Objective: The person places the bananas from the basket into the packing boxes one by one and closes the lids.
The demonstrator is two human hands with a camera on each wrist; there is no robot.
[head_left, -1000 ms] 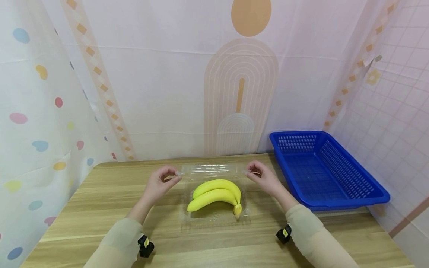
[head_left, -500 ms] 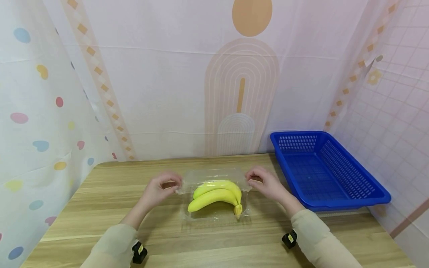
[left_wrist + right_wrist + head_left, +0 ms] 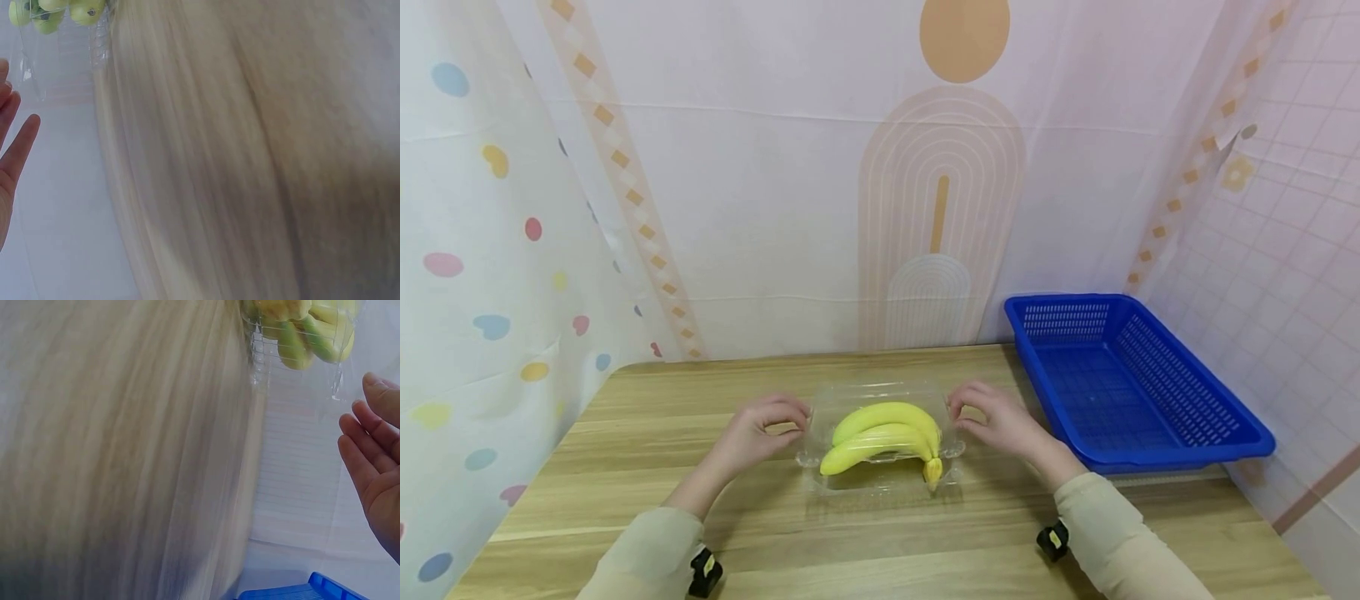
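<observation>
A bunch of yellow bananas [image 3: 880, 437] lies in a clear plastic clamshell box [image 3: 883, 490] at the middle of the table. The box's clear lid [image 3: 880, 390] slopes over the bananas, its front edge across the lower banana. My left hand [image 3: 760, 429] is at the lid's left side, fingertips right at its edge. At the opposite side is my right hand [image 3: 1000, 421], thumb and fingers apart beside the plastic. Both wrist views show the fingers [image 3: 359, 456] fairly straight, with the banana ends [image 3: 294, 347] seen through the box.
A blue plastic basket [image 3: 1150, 454] with perforated sides stands at the right rear of the wooden table [image 3: 625, 433]. A patterned curtain [image 3: 775, 208] hangs right behind the table's back edge.
The lid has swung forward and down from the back, over the bananas. Both hands have come forward slightly with it, and their pinch on its corners has loosened.
</observation>
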